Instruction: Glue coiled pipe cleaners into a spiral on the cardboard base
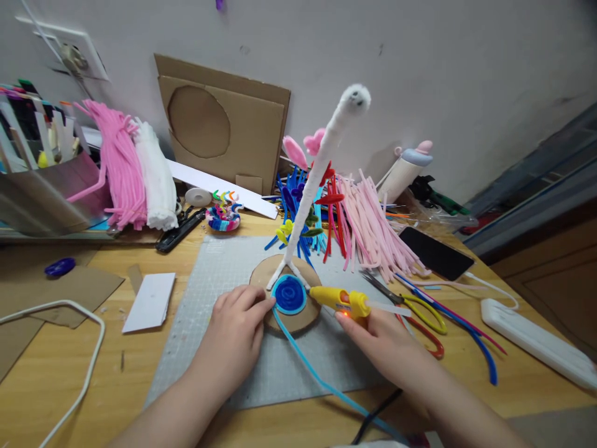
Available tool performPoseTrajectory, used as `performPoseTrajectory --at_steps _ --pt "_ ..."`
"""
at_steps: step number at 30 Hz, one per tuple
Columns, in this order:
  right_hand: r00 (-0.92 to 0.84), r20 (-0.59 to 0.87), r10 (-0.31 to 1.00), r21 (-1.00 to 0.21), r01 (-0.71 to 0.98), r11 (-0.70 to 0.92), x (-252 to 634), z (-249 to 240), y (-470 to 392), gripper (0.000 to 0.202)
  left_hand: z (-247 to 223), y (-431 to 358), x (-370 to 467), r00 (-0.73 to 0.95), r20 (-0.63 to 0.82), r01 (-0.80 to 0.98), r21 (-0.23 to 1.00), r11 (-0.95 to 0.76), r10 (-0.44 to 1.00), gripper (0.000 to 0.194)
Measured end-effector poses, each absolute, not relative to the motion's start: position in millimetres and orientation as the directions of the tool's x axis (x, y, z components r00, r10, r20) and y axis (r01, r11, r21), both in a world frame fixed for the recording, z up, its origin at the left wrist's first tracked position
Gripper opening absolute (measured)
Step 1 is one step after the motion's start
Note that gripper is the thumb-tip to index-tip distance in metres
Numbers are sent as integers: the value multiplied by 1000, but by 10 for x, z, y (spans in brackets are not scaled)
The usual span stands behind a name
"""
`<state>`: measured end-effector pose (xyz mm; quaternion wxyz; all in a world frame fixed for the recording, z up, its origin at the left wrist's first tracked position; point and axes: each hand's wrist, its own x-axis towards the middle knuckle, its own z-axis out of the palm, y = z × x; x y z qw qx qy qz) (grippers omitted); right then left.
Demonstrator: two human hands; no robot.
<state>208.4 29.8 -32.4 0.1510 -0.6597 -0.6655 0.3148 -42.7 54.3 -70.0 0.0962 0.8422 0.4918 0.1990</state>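
Observation:
A round wood slice bears a flat dark blue coil edged with a light blue pipe cleaner, whose loose end trails toward the front right. My left hand has its fingers curled at the coil's left edge, pinching the light blue pipe cleaner there. Wrapped in my right hand is a yellow hot glue gun, its nozzle at the coil's right edge and an orange light glowing. From the slice rises a white fuzzy stem with a forked base and coloured fuzzy petals along it.
Beneath lies a grey cutting mat. Scissors, loose pipe cleaners, a phone and a white power strip lie to the right. Pipe cleaner bundles and cardboard stand behind. A white cable curves at left.

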Motion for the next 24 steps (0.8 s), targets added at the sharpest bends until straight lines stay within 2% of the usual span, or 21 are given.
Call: performPoseTrajectory --at_steps 6,21,24 --pt "-85 -241 967 -654 750 -97 2105 -303 237 41 -702 543 -422 423 258 791 362 -493 868 39" --pt "-33 -289 957 -612 775 -158 2170 -270 172 48 -699 540 -426 432 248 785 370 -497 867 39" --pt "-42 -303 952 -636 753 -169 2200 -271 183 47 -694 538 -425 431 246 786 370 -495 868 38"
